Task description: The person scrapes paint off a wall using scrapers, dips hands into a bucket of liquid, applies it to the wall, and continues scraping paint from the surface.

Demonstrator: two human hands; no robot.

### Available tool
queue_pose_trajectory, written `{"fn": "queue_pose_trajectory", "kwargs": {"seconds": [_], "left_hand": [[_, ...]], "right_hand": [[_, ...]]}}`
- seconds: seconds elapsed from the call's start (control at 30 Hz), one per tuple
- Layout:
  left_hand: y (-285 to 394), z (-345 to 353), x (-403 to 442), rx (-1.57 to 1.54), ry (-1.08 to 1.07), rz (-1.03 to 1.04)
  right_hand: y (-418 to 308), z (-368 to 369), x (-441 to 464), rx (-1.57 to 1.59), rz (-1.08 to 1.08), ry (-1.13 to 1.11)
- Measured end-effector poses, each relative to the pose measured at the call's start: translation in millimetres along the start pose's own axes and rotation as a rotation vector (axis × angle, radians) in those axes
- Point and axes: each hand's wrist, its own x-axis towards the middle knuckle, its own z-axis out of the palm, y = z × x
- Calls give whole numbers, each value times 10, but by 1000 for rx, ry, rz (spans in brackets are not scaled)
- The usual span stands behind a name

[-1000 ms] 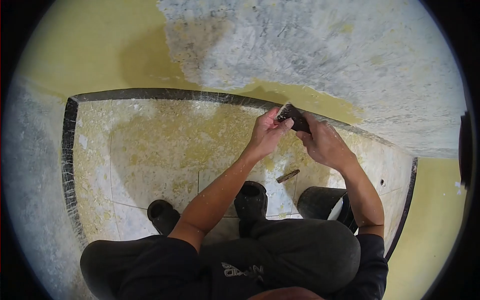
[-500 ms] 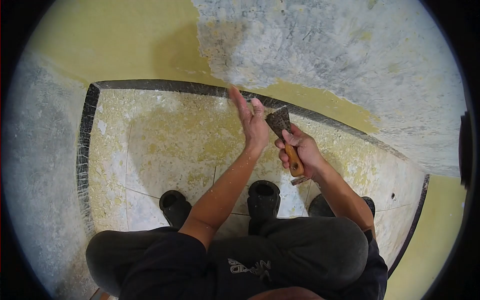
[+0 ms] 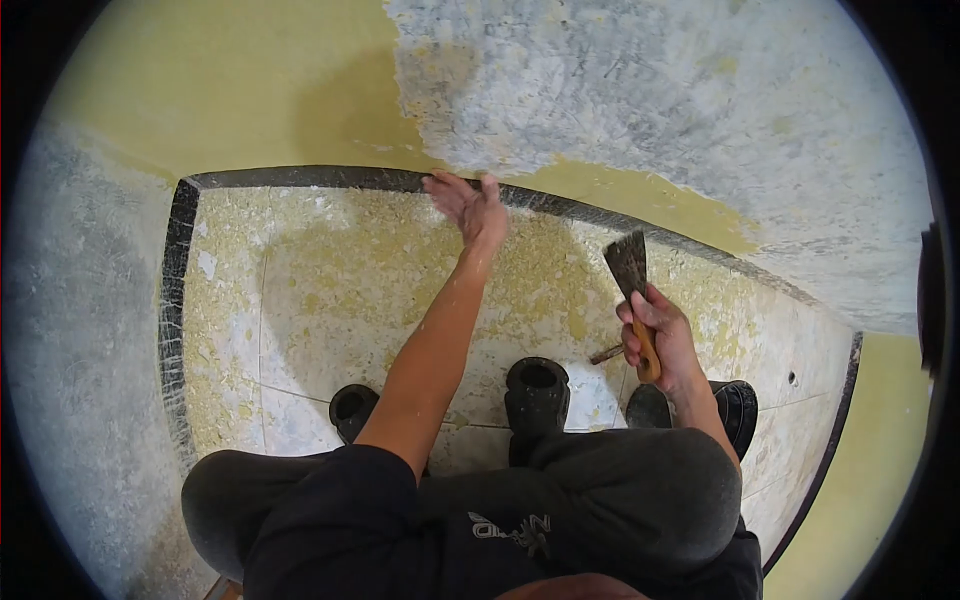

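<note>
My left hand [image 3: 470,208] is open and empty, its fingers spread near the dark baseboard strip [image 3: 340,178] at the foot of the wall. In my right hand [image 3: 660,330] is a scraper [image 3: 628,262] with a wide, dark, stained blade and an orange-brown wooden handle. The blade points up and slightly left, touching nothing. Beyond the strip rises the wall, part yellow paint [image 3: 240,90], part bare grey-white surface [image 3: 600,90].
Yellow and white paint flakes cover the tiled floor [image 3: 330,300]. A small brown stick-like piece [image 3: 606,354] lies beside my right hand. Dark footwear [image 3: 537,390] and a black round container [image 3: 738,412] are near my knees. A grey wall [image 3: 90,300] stands at left.
The scraper was between both hands at first; now only my right hand holds it, lower and further right. My left hand has let go and moved left with fingers spread.
</note>
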Motion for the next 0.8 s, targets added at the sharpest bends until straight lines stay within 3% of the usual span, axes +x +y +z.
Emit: {"fn": "queue_pose_trajectory", "kwargs": {"seconds": [0.17, 0.23, 0.27, 0.33, 0.37, 0.47, 0.53, 0.6, 0.67, 0.8], "left_hand": [[121, -205, -96, -17, 206, 114], [272, -218, -33, 41, -34, 264], [252, -123, -21, 44, -28, 247], [262, -35, -22, 506, -340, 192], [239, -74, -72, 505, -329, 180], [203, -154, -390, 221, -372, 129], [183, -194, -560, -589, -518, -430], [153, -251, -595, -628, -520, -555], [328, -494, -575, -1287, -831, -635], [751, -917, -494, -986, -665, -464]], "right_hand": [[167, -126, -59, 82, 55, -17], [217, -107, 28, 134, 73, 19], [225, -78, 74, 124, 87, 14], [219, 50, 184, 144, 55, -115], [202, 153, 236, 122, 60, -90], [152, 383, 443, 164, 48, -121], [163, 439, 599, 237, 86, -168], [151, 570, 704, 276, 95, -175], [128, 799, 794, 261, 76, -125], [109, 1178, 1037, 168, 6, -118]]}}
